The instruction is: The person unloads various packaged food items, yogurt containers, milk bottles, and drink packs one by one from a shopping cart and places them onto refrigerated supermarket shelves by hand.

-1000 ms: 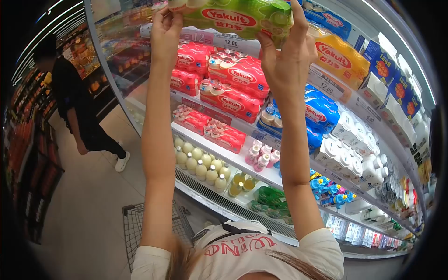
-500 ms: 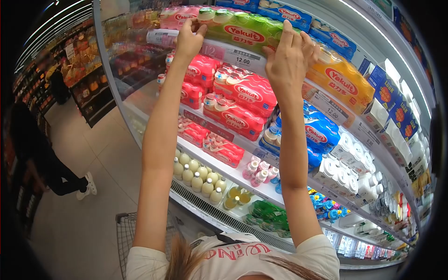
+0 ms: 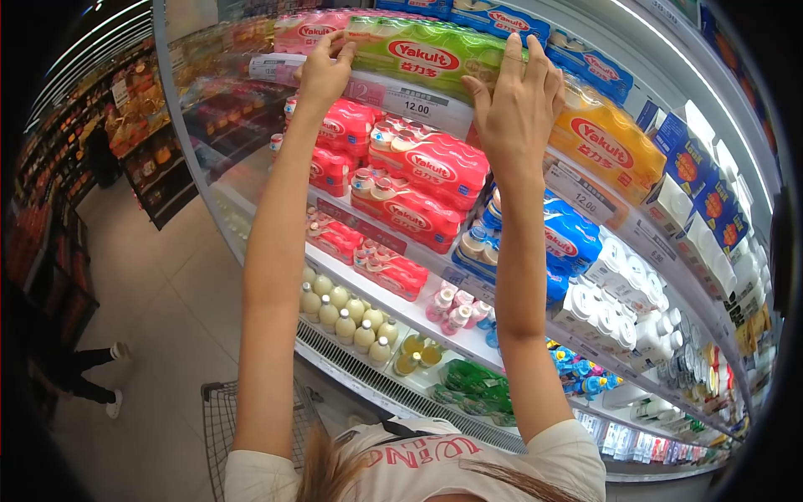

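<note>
A green shrink-wrapped Yakult multipack (image 3: 425, 57) sits on the upper shelf, front label facing me. At its left end, my left hand (image 3: 327, 74) is closed, with thumb and fingertips against the pack's edge. My right hand (image 3: 520, 100) grips the other end, thumb on the front and long fingers reaching over the side. Between them the two hands hold the pack. Right of my right hand lies an orange Yakult pack (image 3: 609, 142); a pink pack (image 3: 305, 33) is beyond my left hand. Below the green pack is a price label (image 3: 417, 107) reading 12.00.
Red Yakult packs (image 3: 428, 159) fill the shelf below, with blue packs (image 3: 567, 236) beside them. Pale bottles (image 3: 351, 322) stand lower down. A wire shopping cart (image 3: 219, 418) is at my left side. Farther left, a person's legs (image 3: 94, 368) show in the aisle.
The green pack has tipped so its bottle tops no longer show and its front label does. Both hands stay at its ends. The person at left has moved down the view.
</note>
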A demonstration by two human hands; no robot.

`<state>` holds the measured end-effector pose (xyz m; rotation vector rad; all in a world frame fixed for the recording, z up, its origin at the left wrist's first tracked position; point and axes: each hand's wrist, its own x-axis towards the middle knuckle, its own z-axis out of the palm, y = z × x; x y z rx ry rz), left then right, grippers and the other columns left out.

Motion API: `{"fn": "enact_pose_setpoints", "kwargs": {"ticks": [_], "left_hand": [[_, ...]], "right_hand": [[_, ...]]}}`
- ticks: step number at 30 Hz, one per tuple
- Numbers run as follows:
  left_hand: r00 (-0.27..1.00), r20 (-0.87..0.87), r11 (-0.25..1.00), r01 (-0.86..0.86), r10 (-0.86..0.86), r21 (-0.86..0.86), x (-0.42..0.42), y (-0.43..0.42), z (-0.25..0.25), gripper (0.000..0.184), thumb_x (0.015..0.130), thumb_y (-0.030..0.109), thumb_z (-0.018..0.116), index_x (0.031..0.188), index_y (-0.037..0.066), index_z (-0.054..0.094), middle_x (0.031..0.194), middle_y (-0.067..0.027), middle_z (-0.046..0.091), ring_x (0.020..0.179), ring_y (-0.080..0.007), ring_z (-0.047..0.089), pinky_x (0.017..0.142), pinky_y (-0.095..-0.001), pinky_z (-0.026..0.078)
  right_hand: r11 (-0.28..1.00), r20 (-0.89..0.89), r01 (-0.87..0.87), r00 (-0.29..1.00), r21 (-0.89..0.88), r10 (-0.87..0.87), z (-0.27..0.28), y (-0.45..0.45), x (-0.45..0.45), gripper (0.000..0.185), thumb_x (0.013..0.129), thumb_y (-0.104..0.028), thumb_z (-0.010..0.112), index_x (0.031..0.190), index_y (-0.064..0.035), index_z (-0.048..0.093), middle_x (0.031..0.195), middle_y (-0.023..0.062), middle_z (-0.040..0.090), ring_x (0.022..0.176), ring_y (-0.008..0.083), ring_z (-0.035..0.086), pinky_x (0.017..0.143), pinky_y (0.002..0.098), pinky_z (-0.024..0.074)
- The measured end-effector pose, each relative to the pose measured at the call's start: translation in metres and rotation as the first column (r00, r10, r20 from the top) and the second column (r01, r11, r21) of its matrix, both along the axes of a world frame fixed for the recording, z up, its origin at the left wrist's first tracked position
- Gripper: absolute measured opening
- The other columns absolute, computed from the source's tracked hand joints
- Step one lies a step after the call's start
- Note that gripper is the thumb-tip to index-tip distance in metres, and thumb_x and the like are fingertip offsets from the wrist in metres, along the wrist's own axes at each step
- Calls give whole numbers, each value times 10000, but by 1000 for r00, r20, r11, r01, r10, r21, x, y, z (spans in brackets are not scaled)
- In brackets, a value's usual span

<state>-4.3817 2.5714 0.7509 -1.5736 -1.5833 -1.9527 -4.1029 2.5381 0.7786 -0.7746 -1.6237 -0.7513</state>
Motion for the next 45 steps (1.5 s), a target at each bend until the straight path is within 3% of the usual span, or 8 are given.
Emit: {"fn": "enact_pose_setpoints", "kwargs": {"ticks": [8, 19, 24, 28, 32, 35, 38, 45], "left_hand": [[887, -182, 906, -417, 424, 75, 18, -13, -2, 315, 895, 369, 619, 1088, 122, 649, 1022, -64, 709, 969, -227, 652, 884, -379, 417], [879, -175, 895, -445, 444, 37, 20, -15, -4, 345, 886, 392, 611, 1104, 127, 642, 1080, -93, 672, 1080, -309, 569, 929, -469, 358], [769, -244, 760, -428, 591, 489, 73, -124, -21, 262, 871, 226, 639, 1090, 85, 618, 1137, -99, 603, 1101, -300, 497, 966, -457, 311], [810, -272, 852, -513, 521, 105, 153, -263, -142, 234, 828, 41, 626, 1061, 40, 604, 1157, -121, 560, 1109, -316, 501, 958, -440, 353], [857, -25, 628, -397, 515, -669, 201, -373, -316, 338, 818, 75, 641, 1141, -6, 583, 1275, -195, 454, 1146, -384, 460, 955, -507, 380], [707, 118, 236, -70, 697, -969, 205, -476, -397, 320, 841, 192, 664, 1061, -34, 609, 1012, -223, 622, 958, -404, 606, 850, -491, 461], [496, -287, -199, -223, 819, -954, 209, -559, -451, 281, 771, 187, 697, 975, 6, 632, 1001, -155, 623, 987, -375, 600, 781, -499, 492], [-506, -165, 13, 329, 846, -944, 269, -710, -649, 521, 764, 238, 712, 1181, 6, 505, 1197, -213, 505, 1145, -378, 519, 905, -477, 490]], "right_hand": [[999, -69, 17, 998, 47, -14, -7, 2, -1, 436, 702, -321, 783, 947, 11, 642, 1232, 111, 535, 1225, 307, 410, 1056, 451, 266], [995, -40, 8, 999, 103, -4, -11, -9, 7, 430, 795, -359, 727, 1074, -51, 621, 1256, 117, 531, 1219, 310, 415, 1015, 447, 310], [964, -305, -186, 922, 189, 237, -27, -83, 55, 363, 855, -197, 686, 1137, -24, 537, 1249, 161, 482, 1166, 303, 465, 981, 466, 357], [814, -511, -550, 653, 187, 559, -111, -147, 58, 258, 898, -59, 552, 1114, -48, 411, 1187, 150, 431, 1127, 259, 472, 1007, 407, 404], [457, -328, -760, 625, -462, 708, -222, -196, -9, 300, 828, -2, 624, 1112, 9, 528, 1228, 241, 468, 1085, 338, 515, 937, 432, 415], [82, -226, -642, 383, -762, 896, -312, -239, -62, 213, 879, -26, 591, 1079, 27, 540, 1202, 239, 487, 1046, 404, 519, 902, 439, 433], [-127, -173, -495, 47, -859, 984, -390, -294, -93, 126, 865, -32, 585, 977, 23, 565, 1091, 221, 552, 937, 393, 562, 760, 441, 475], [-231, -233, 71, -523, -970, 820, -520, -452, -126, 156, 814, -49, 610, 959, -8, 571, 995, 191, 565, 866, 410, 587, 729, 450, 499]]}}
